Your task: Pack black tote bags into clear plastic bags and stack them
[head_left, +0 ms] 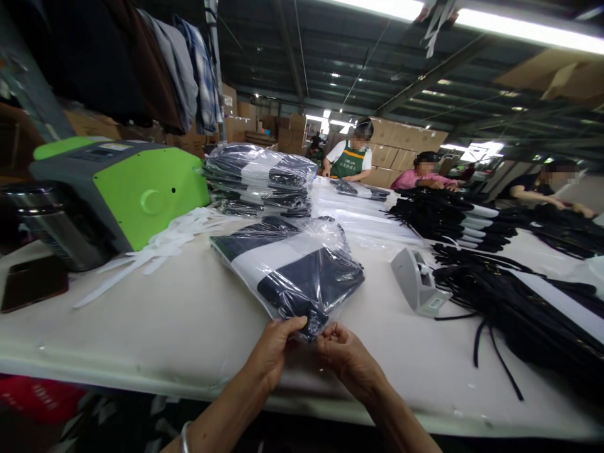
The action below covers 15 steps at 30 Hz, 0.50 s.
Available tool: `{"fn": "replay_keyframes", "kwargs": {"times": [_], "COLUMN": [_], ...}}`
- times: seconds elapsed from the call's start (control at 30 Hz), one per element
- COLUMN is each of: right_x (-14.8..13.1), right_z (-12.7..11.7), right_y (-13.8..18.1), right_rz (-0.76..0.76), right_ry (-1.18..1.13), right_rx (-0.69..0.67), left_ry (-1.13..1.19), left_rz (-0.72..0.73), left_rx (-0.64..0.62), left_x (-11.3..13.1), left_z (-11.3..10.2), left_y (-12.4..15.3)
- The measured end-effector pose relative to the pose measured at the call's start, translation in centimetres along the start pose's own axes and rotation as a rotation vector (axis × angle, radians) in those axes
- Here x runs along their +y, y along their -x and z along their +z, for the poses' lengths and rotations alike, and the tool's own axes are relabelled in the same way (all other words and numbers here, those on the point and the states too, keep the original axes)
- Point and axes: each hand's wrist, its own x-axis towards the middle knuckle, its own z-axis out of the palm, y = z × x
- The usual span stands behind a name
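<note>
Plastic bag [290, 277] with folded dark cloth [302, 289] inside lies on the pale tabletop [179, 340] straight ahead of you, one corner pointing your way. A white band [271, 259] runs across the cloth under the clear film. Your left hand [271, 352] grips that near corner — thumb pressed on top, the other fingers mostly hidden beneath. Your right hand [346, 355] is just beside it, fingers curled in and pinching the bag's edge.

Beyond the bag, near its far side, you have a pile of wrapped packs [262, 179]. To your left, loose white strips [165, 245] lie by a green-and-grey machine [151, 189], with a dark flask [61, 229] and a phone [35, 283] farther out. To your right sits a grey holder [418, 283], next to black strapped goods [528, 314]. Across the tabletop, a co-worker in a green apron [352, 160] leans over another pack [358, 190].
</note>
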Motion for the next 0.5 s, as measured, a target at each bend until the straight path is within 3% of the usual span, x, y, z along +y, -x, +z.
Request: {"fn": "replay_keyframes", "kwargs": {"times": [0.17,0.3,0.4,0.5], "right_x": [2.1,2.1,0.8,-0.2], "right_z": [1.3,2.0,1.7,1.0], "right_y": [-2.2,-3.3,-2.1,0.1], "right_rz": [-0.184,-0.237,-0.194,-0.052], "right_ry": [0.055,0.060,0.060,-0.010], "right_rx": [0.095,0.197,0.112,-0.023], "left_ry": [0.054,0.040,0.012,-0.026], "left_rz": [0.005,0.039,0.091,0.095], "left_rx": [0.000,0.004,0.008,0.034], "left_x": [-0.6,-1.0,-1.2,-1.6], "left_z": [0.3,0.6,0.4,0.0], "left_y": [0.7,0.9,0.7,0.4]}}
